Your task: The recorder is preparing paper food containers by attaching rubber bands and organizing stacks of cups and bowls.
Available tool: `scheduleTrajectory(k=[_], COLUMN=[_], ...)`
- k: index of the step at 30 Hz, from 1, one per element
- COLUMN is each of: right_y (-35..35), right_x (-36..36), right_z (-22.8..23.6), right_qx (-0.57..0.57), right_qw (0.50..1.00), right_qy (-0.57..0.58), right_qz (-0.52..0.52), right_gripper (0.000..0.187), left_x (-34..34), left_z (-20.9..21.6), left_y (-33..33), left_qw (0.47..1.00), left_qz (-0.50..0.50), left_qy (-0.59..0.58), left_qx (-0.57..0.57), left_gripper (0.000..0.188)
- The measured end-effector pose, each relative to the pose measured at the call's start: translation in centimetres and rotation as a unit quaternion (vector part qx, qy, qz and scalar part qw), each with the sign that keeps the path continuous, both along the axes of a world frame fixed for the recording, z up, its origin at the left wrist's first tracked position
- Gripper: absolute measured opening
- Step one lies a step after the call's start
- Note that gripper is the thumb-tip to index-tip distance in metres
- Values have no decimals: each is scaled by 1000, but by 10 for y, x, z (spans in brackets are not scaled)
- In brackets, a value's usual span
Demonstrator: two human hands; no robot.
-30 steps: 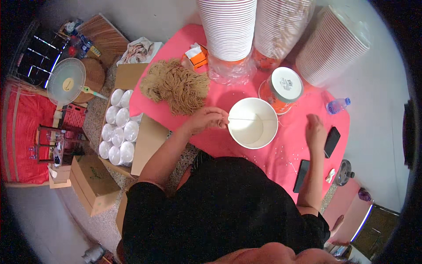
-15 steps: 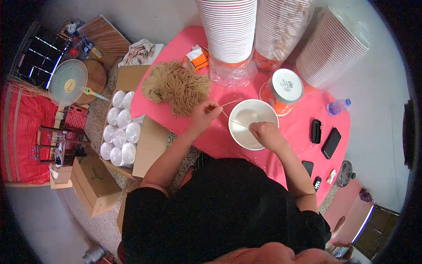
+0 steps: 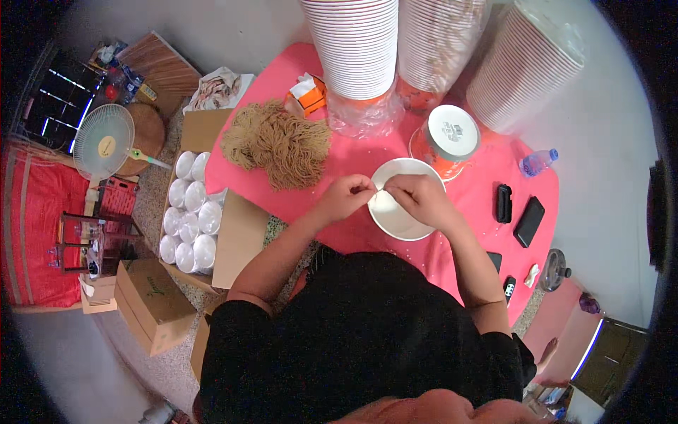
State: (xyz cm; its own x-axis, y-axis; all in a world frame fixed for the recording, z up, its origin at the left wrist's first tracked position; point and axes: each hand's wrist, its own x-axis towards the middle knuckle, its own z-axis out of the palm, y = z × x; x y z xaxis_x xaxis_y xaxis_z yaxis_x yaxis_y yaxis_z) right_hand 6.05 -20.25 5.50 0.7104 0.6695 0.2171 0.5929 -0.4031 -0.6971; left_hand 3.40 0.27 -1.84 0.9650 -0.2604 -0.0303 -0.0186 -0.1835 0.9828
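Observation:
A round white paper bucket (image 3: 397, 225) stands on the pink-covered table, its inside facing up. Over its left rim my two hands have come together, fingertips almost touching. My left hand (image 3: 345, 198) is closed in a pinch on a thin pale string (image 3: 379, 189), just outside the rim. My right hand (image 3: 424, 201) reaches over the opening and pinches the same string; most of the string is hidden by the fingers. A tangled heap of tan string (image 3: 282, 145) lies to the left, beyond my left hand.
Tall stacks of white buckets (image 3: 357, 49) rise at the back. An upside-down bucket (image 3: 452, 134) sits behind the working one. A tissue box (image 3: 306, 95), a water bottle (image 3: 539, 162) and a black phone (image 3: 529, 221) are on the table. An open carton (image 3: 244, 237) holds several white cups.
My hands have drawn together: the left moved right, the right moved left and up. The string that stretched between them now shows only as a short bit at the fingertips.

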Motion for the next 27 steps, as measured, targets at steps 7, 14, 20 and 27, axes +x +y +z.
scheduleTrajectory(k=[7,14,20,27], right_y=[9,0,1,4], right_x=[14,-2,-18,-14], right_z=[-18,-52,-64,-74], right_qx=[49,91,31,15], right_qw=[989,975,994,996], right_qy=[99,-155,-5,2], right_qz=[-101,-128,-108,-87], right_gripper=[11,18,17,13], left_x=[-3,-2,-2,-3], left_z=[2,-10,-14,-15], left_y=[-1,1,-3,0], left_qw=[999,951,930,927], left_qz=[-10,56,98,76], left_qy=[41,214,236,244], left_qx=[3,-217,-265,-276], left_gripper=[16,15,15,15])
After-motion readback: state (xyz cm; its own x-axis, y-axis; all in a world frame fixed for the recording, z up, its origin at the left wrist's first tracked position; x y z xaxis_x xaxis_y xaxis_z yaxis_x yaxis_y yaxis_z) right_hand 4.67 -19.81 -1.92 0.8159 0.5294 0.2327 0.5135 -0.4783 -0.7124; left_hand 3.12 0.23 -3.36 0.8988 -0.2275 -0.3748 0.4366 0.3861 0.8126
